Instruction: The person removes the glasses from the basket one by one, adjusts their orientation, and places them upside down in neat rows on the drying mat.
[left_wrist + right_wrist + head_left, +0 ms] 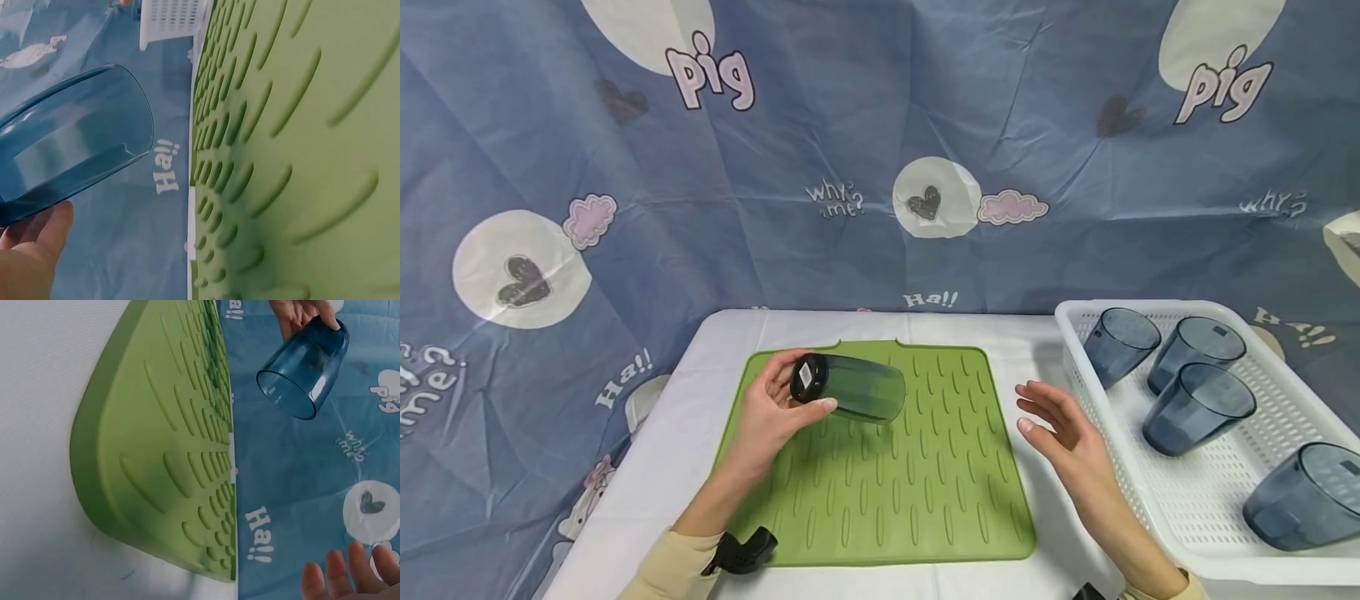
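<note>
A blue tinted drinking glass (865,388) is tipped on its side above the green ridged drying mat (917,500). My left hand (775,404) grips it round the dark base, thumb in front and fingers behind. Its mouth points right in the head view. In the left wrist view the glass (81,137) shows clear walls and a thin rim. My right hand (1063,433) holds nothing; it hovers between the mat and the white basket (1078,367), fingers loosely bent and thumb apart. Its fingertips (340,572) show at the bottom of the right wrist view.
Inside the white basket on the right stand several similar blue glasses (1198,408), mouths up and leaning. A white cloth (647,500) covers the table under mat and basket. Behind hangs a blue printed curtain (820,125).
</note>
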Demonstrator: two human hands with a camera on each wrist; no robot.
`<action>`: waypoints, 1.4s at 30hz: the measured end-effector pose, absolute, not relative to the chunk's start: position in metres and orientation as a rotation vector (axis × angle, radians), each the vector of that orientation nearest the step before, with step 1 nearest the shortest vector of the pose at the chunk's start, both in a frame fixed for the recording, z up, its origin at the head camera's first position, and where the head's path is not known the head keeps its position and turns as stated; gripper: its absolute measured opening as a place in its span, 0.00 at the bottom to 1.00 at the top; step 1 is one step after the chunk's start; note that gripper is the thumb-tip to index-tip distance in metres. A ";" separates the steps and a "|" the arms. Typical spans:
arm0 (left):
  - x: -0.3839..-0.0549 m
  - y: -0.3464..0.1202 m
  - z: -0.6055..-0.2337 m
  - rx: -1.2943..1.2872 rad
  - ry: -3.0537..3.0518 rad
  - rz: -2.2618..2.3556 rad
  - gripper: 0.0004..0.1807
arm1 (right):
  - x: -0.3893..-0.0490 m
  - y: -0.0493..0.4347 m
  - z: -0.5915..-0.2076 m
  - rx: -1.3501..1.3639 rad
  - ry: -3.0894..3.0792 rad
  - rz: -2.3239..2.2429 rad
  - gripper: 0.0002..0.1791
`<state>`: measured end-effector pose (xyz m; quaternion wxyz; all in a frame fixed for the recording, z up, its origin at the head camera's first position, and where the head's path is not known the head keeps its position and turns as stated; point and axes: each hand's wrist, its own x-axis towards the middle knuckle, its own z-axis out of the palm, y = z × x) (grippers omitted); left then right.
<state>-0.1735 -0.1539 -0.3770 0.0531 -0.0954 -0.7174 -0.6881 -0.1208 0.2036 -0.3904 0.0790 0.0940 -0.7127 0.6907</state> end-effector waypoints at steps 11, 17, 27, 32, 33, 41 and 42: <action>-0.181 -0.173 -0.376 -0.217 -2.136 -2.046 0.33 | -0.123 0.204 -0.394 0.282 -2.146 2.068 0.24; -0.187 -0.183 -0.375 -0.182 -2.151 -2.008 0.33 | -0.123 0.204 -0.393 0.237 -2.176 2.041 0.26; -0.195 -0.198 -0.371 -0.135 -2.224 -1.884 0.33 | -0.123 0.203 -0.395 0.326 -2.210 1.959 0.29; -0.201 -0.201 -0.369 -0.123 -2.238 -1.868 0.34 | -0.123 0.203 -0.396 0.293 -2.236 1.934 0.29; -0.202 -0.202 -0.368 -0.119 -2.239 -1.862 0.35 | -0.123 0.202 -0.397 0.291 -2.236 1.934 0.29; -0.214 -0.208 -0.368 -0.095 -2.297 -1.752 0.36 | -0.122 0.204 -0.399 0.294 -2.247 1.931 0.28; -0.216 -0.209 -0.368 -0.092 -2.300 -1.745 0.36 | -0.122 0.204 -0.398 0.296 -2.251 1.930 0.28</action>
